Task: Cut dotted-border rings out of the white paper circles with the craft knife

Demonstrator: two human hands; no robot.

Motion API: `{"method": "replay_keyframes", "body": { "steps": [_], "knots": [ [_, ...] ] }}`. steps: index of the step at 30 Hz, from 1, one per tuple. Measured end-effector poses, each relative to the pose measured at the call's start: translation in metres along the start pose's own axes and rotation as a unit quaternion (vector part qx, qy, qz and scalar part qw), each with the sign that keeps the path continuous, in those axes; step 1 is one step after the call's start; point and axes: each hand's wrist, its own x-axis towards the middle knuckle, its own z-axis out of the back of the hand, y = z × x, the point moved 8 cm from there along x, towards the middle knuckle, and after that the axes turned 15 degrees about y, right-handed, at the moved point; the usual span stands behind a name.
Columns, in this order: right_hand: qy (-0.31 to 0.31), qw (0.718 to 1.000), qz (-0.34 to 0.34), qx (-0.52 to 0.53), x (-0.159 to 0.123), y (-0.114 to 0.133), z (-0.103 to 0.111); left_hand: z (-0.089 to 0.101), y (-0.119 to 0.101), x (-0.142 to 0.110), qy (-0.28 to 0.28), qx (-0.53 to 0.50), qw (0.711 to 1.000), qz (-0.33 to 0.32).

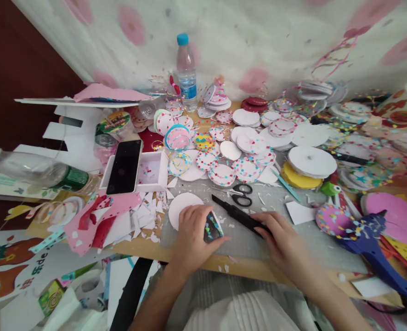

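Observation:
My left hand (pixel 193 232) lies near the table's front edge, fingers curled over a small dark piece with coloured dots (pixel 212 227), pressing it onto the grey cutting mat (pixel 279 197). A plain white paper disc (pixel 181 207) lies just behind that hand. My right hand (pixel 279 234) rests on the mat to the right, its fingers closed on the end of a long black utility knife (pixel 238 214) that points up and left. Black-handled scissors (pixel 241 194) lie just beyond the knife.
Several white and dotted paper discs (pixel 310 161) crowd the back of the table around a water bottle (pixel 186 73). A black phone (pixel 125 166) lies on a white box at the left. Paper scraps (pixel 134 220) lie left of my hand; a blue foam shape (pixel 372 243) lies right.

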Motion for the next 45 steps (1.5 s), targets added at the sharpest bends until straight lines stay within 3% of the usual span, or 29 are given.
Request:
{"method": "replay_keyframes", "body": {
  "steps": [4, 7, 11, 14, 16, 18, 20, 24, 27, 30, 36, 42, 45],
  "knots": [
    [0.017, 0.991, -0.054, 0.12, -0.016, -0.013, 0.001, -0.002, -0.002, 0.002, 0.025, 0.021, 0.999, -0.015],
    [0.051, 0.961, -0.111, 0.249, -0.023, -0.023, -0.005, -0.002, -0.004, 0.002, 0.041, 0.023, 0.999, -0.012],
    [0.103, 0.892, -0.183, 0.402, -0.037, -0.026, -0.021, -0.002, -0.007, 0.001, 0.055, 0.003, 0.998, -0.018],
    [0.089, 0.815, -0.242, 0.518, -0.052, -0.027, -0.031, -0.002, -0.003, -0.001, 0.053, -0.021, 0.998, 0.004],
    [0.085, 0.758, -0.237, 0.602, -0.058, -0.021, -0.037, -0.002, 0.001, -0.004, 0.046, -0.055, 0.997, 0.024],
    [0.105, 0.725, -0.209, 0.648, -0.059, -0.012, -0.041, -0.002, 0.006, -0.008, 0.038, -0.093, 0.994, 0.037],
    [0.126, 0.748, -0.184, 0.625, -0.059, -0.008, -0.042, -0.001, 0.008, -0.013, 0.025, -0.111, 0.993, 0.031],
    [0.095, 0.888, -0.166, 0.418, -0.06, -0.016, -0.033, 0.003, 0.01, -0.019, -0.022, -0.12, 0.992, -0.009],
    [0.13, 0.94, -0.124, 0.289, -0.059, -0.007, -0.034, 0.004, 0.012, -0.021, -0.059, -0.123, 0.99, -0.028],
    [0.181, 0.952, -0.074, 0.236, -0.059, 0.008, -0.037, 0.003, 0.012, -0.023, -0.082, -0.115, 0.989, -0.041],
    [0.169, 0.968, -0.046, 0.18, -0.057, 0.014, -0.032, 0.0, 0.015, -0.025, -0.092, -0.12, 0.987, -0.047],
    [0.139, 0.974, -0.078, 0.161, -0.057, 0.008, -0.033, 0.006, 0.016, -0.024, -0.112, -0.118, 0.986, -0.048],
    [0.156, 0.971, -0.092, 0.158, -0.057, 0.007, -0.032, 0.006, 0.014, -0.023, -0.108, -0.119, 0.986, -0.054]
  ]
}}
